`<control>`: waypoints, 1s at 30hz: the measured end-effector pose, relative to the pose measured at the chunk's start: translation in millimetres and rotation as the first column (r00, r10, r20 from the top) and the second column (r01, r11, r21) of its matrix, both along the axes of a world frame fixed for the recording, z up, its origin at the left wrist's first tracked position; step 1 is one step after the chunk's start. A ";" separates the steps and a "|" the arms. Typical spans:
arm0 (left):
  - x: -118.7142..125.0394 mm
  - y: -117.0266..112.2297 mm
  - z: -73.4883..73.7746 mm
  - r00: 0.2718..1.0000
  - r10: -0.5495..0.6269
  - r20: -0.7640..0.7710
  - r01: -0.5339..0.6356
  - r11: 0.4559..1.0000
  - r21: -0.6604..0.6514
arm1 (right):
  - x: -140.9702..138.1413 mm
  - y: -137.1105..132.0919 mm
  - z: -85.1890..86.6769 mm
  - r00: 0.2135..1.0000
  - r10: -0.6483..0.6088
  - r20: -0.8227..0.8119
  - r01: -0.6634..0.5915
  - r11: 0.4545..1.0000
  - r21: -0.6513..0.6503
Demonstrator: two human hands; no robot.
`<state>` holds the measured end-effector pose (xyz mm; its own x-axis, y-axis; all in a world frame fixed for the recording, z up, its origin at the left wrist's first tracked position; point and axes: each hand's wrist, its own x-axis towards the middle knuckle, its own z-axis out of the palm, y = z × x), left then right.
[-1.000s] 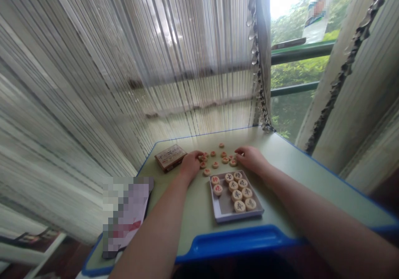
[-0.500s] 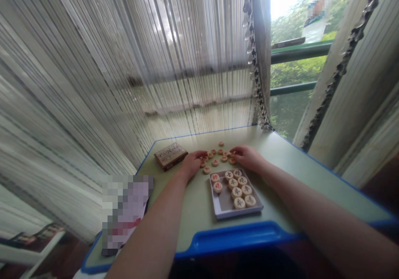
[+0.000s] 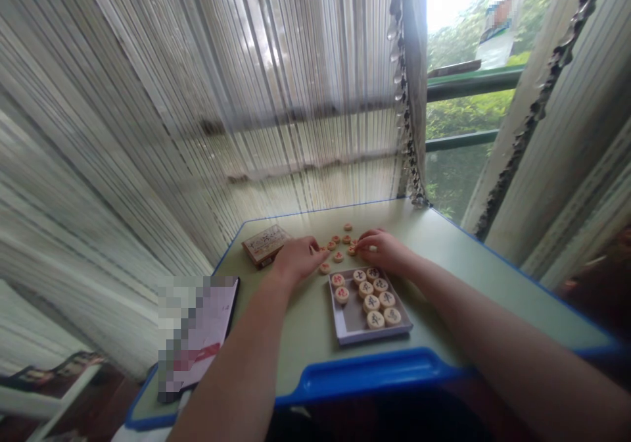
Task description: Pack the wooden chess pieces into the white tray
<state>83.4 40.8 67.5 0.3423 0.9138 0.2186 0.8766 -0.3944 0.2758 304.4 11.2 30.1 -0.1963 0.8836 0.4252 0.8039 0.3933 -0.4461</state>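
Note:
Small round wooden Chinese chess pieces with red characters lie loose on the pale green table, among them one red piece [image 3: 338, 257] between my hands. My left hand [image 3: 298, 258] is at the left edge of this group, its curled fingers closed about a piece. On the right side, my right hand [image 3: 383, 248] bends its fingers over the pieces, with a pale piece [image 3: 373, 249] showing under them. Nearer to me stands an open shallow box [image 3: 352, 320]. It holds several black-character pieces [image 3: 371, 304] in two columns and two red ones [image 3: 342, 295] at its left.
A printed brown box lid [image 3: 259, 243] lies left of my left hand. A tablet-like flat device [image 3: 211, 337], partly blurred out, rests at the table's left edge. The blue table rim [image 3: 374, 366] runs along the front. String curtains [image 3: 296, 67] hang behind the table.
My left hand has curled its fingers in and turned over the pieces at its side. My right hand has shifted slightly left, over the nearby red pieces. The boxed pieces keep their places.

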 end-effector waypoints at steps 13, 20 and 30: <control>-6.5 11.3 -19.7 0.970 -0.115 0.214 0.153 0.974 -0.170 | 9.3 17.9 -16.2 0.989 -0.090 -0.115 0.084 0.995 -0.056; -4.5 14.7 -18.4 0.994 -0.105 -0.031 0.106 0.994 0.031 | 12.6 13.5 -9.7 0.979 -0.170 -0.109 0.159 0.982 -0.104; 5.5 21.7 -22.2 0.977 -0.212 0.037 0.207 0.973 0.104 | 9.6 18.8 -14.9 0.981 -0.189 -0.033 0.185 0.977 -0.110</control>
<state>88.8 62.5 45.3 0.5111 0.7959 0.3246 0.7585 -0.5953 0.2653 313.9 30.0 15.2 -0.0070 0.9433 0.3318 0.8379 0.1866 -0.5129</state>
